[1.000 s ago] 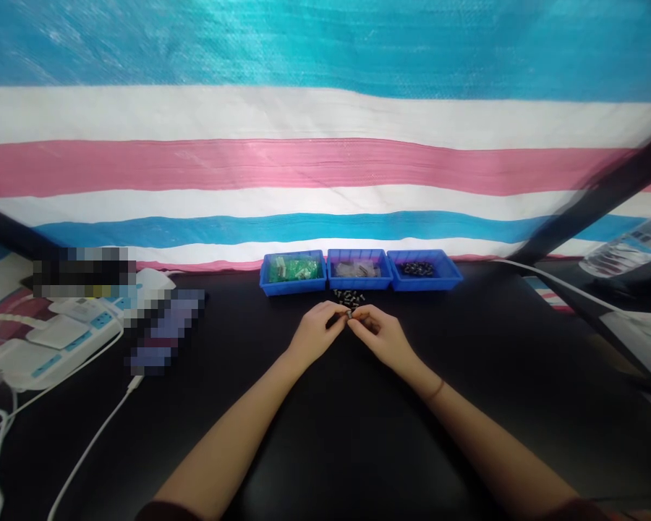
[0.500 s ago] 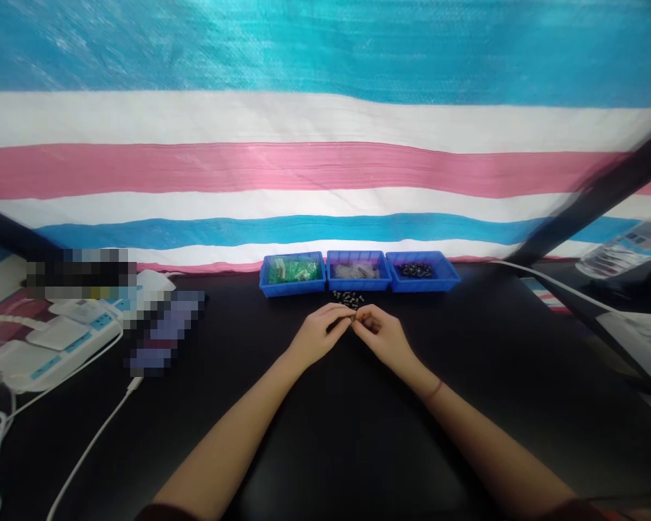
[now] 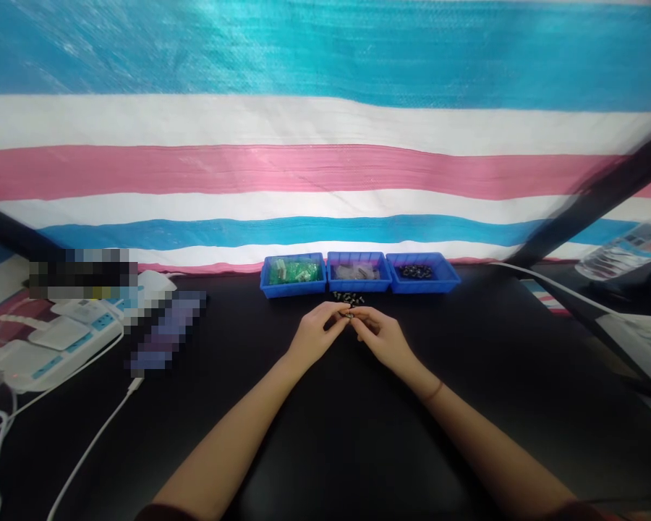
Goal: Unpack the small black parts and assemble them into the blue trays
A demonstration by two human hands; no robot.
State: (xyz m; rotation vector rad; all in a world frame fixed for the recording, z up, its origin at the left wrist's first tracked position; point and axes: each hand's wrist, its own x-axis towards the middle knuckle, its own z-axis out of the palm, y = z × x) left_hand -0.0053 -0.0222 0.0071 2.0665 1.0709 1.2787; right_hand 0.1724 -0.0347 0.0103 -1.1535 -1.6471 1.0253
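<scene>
My left hand (image 3: 319, 331) and my right hand (image 3: 380, 336) meet fingertip to fingertip over the black table (image 3: 336, 434). Both are closed in a pinch around a tiny part (image 3: 350, 315), mostly hidden by the fingers and too small to name. Just beyond the fingertips lies a pile of small dark and silvery pieces (image 3: 349, 297). Behind it stand three blue bins in a row. The left bin (image 3: 294, 291) has green parts in it, the middle bin (image 3: 359, 286) clear or whitish pieces, and the right bin (image 3: 425, 286) small dark pieces.
On the left are a white power strip (image 3: 70, 354) with plugs and a blurred-out phone (image 3: 168, 333) on a white cable (image 3: 95, 441). A second power strip (image 3: 643, 344) and a clear plastic package (image 3: 623, 250) lie at the right. A striped sheet (image 3: 325, 170) hangs behind the table.
The fingertips have shifted slightly against each other around the tiny part, and my right fingers lie a little flatter. The bins and the pile stay in place.
</scene>
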